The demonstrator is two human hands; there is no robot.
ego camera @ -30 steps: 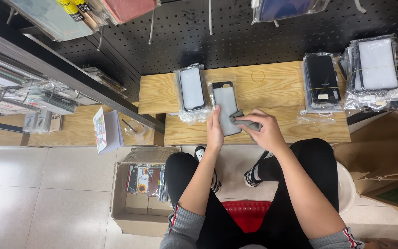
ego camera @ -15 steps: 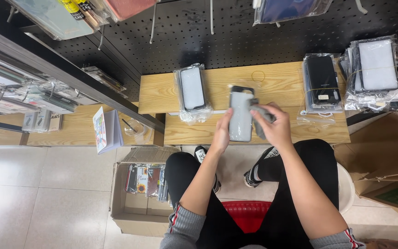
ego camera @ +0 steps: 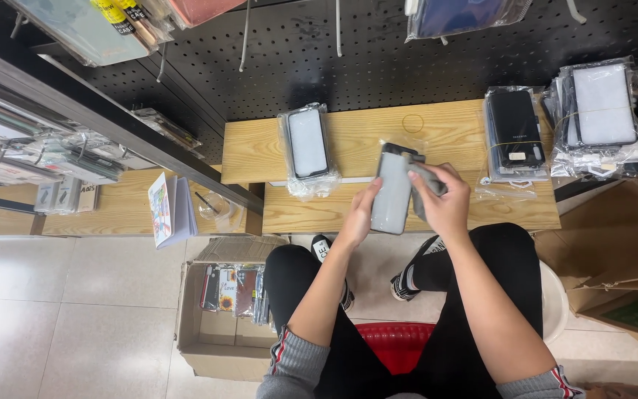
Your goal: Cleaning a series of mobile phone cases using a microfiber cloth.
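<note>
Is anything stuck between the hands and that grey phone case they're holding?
Nothing visible. The left hand grips the grey phone case by its lower left edge, and the right hand presses a grey cloth against the case's right side. Only that cloth lies between the right hand and the case.

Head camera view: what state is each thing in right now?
Grey rectangular phone case: held off the wooden bench, gripped by both hands.
Left hand: closed on the case's lower left edge.
Right hand: closed on a grey piece at the case's right edge.
Bagged white-faced phone case: lying flat on the light wooden bench.
Brown cardboard box: open, cases standing inside.
Small booklet: propped up, partly open.
</note>
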